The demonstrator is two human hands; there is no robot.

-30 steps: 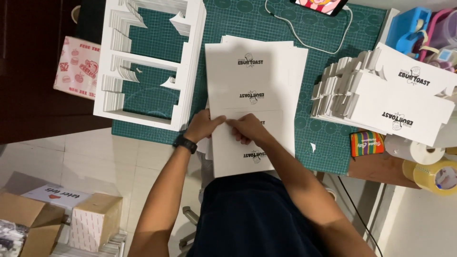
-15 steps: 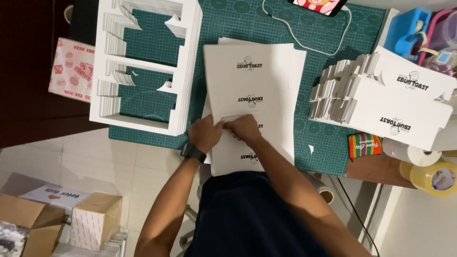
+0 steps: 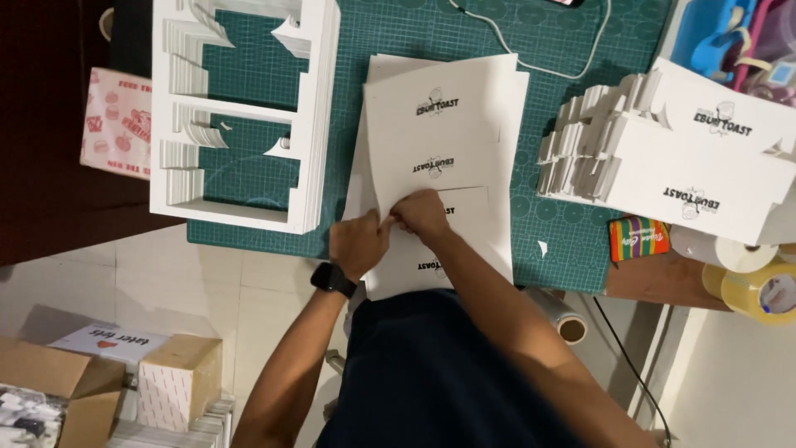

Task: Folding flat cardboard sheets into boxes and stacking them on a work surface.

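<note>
Left hand [image 3: 358, 243]: closed in a pinch on the near edge of the top sheet [image 3: 439, 141], just left of centre frame; a dark watch [image 3: 333, 280] on the wrist.
Right hand [image 3: 421, 214]: also pinched shut on the same sheet, knuckles touching the left hand.
Top sheet: white printed card, lying on a stack of like sheets [image 3: 506, 232] at centre frame, on the green cutting mat [image 3: 564, 249].
Tear risk: both hands grip at one spot, so a pull apart could, I judge, rip the card off its cut line.
Stack risk: the sheets below sit slightly fanned; lifting the top one may drag them toward the bench edge at lower centre.
Left neighbour: a tall pile of white cut-out frames [image 3: 311, 116] at upper left, just beside the stack; an elbow swing could nudge it.
Right neighbour: stacked white flat boxes [image 3: 696, 166] at right, apart from the hands.
Cable [image 3: 539, 62]: runs across the mat at top, near the sheet's far edge; a sliding sheet might catch it.
Edge clutter: tape rolls [image 3: 750, 278] at lower right, well apart.
</note>
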